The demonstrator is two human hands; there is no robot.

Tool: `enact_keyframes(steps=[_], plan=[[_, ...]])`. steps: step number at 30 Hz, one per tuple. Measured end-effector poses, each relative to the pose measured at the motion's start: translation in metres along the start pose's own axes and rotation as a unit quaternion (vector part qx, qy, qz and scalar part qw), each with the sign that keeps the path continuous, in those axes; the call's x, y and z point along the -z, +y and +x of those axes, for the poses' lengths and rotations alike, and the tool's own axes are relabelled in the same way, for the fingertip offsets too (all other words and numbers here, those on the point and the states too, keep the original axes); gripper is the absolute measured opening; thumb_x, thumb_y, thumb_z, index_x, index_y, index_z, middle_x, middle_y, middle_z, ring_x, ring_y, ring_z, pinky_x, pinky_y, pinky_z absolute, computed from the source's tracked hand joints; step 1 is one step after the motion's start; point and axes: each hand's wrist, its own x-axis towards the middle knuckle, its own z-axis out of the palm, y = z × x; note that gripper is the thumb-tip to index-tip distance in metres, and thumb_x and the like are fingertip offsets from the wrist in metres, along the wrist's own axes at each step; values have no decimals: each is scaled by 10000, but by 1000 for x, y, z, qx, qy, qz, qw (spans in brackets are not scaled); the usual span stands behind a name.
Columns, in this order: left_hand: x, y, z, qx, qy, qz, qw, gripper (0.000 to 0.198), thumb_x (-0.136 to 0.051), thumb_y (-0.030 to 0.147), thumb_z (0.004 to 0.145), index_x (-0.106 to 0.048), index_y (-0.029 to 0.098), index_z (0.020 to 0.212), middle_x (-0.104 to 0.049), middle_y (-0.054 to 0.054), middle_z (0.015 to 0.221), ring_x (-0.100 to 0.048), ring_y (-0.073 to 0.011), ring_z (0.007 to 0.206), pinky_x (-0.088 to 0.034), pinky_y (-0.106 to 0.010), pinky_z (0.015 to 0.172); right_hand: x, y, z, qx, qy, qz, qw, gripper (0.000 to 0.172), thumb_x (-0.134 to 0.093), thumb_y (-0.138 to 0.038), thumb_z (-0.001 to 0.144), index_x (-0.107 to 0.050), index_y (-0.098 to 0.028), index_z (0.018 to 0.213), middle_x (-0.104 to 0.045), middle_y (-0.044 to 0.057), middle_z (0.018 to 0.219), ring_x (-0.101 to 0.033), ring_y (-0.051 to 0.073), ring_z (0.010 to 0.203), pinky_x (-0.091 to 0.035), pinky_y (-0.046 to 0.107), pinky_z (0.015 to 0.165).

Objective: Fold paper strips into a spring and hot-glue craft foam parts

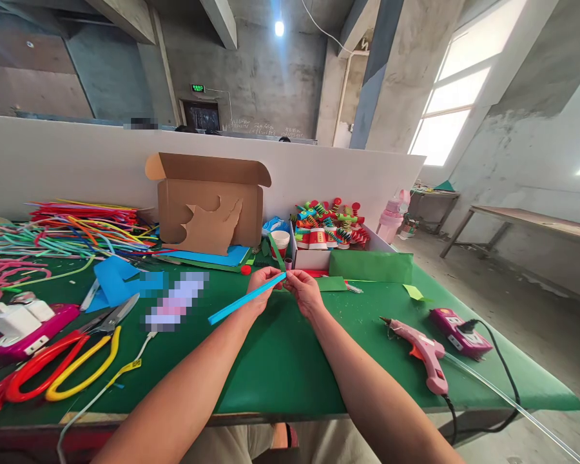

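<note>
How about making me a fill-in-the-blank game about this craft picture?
1. From the left hand and right hand, a long ____ strip slants down toward the scissors.
2. The scissors have one red handle and one ____ handle.
3. The pink glue gun lies off to the person's own ____, not to the other side.
4. The open cardboard box is coloured ____.

Missing words: blue; yellow; right; brown.
</note>
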Motion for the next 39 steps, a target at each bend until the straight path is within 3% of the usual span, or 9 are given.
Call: enact_keyframes(steps=[7, 18, 25, 32, 39], plan=[[2, -5, 2, 3, -18, -8, 1000, 431, -861, 461, 448, -667, 144, 665, -638, -15, 615, -534, -113, 536, -448, -277, 564, -1, 2, 0, 36, 35, -35, 998, 288, -854, -375, 543, -682, -170, 648, -637, -27, 606, -548, 76, 543, -505, 240, 616], [5, -5, 5, 18, -23, -6, 1000, 398, -868, 431, 448, -663, 155, 650, -633, -7, 608, -534, -107, 534, -444, -266, 558, 1, 3, 3, 76, 20, -116, 990, 302, -810, -406, 571, -728, -178, 752, -684, -4, 622, -603, 135, 573, -522, 302, 655], [2, -4, -1, -9, -76, -1, 997, 334, -833, 402, 535, -682, 181, 735, -651, -6, 693, -555, -130, 627, -441, -267, 607, 0, 2, 3, 81, 34, -76, 993, 305, -800, -429, 577, -674, -180, 700, -650, -14, 624, -575, 116, 573, -532, 305, 680], [2, -2, 0, -8, -9, 5, 1000, 396, -857, 446, 463, -631, 177, 646, -571, 28, 583, -494, -107, 561, -403, -254, 571, -3, -1, 0, 78, 7, -116, 990, 313, -813, -427, 557, -670, -188, 701, -651, -18, 649, -585, 122, 585, -511, 289, 660], [3, 1, -1, -26, -33, 92, 995, 333, -813, 451, 524, -628, 190, 618, -555, 32, 542, -472, -112, 522, -371, -248, 527, 0, -8, 1, 58, 1, -122, 991, 315, -862, -392, 484, -675, -180, 623, -640, -25, 588, -560, 105, 553, -479, 256, 617]])
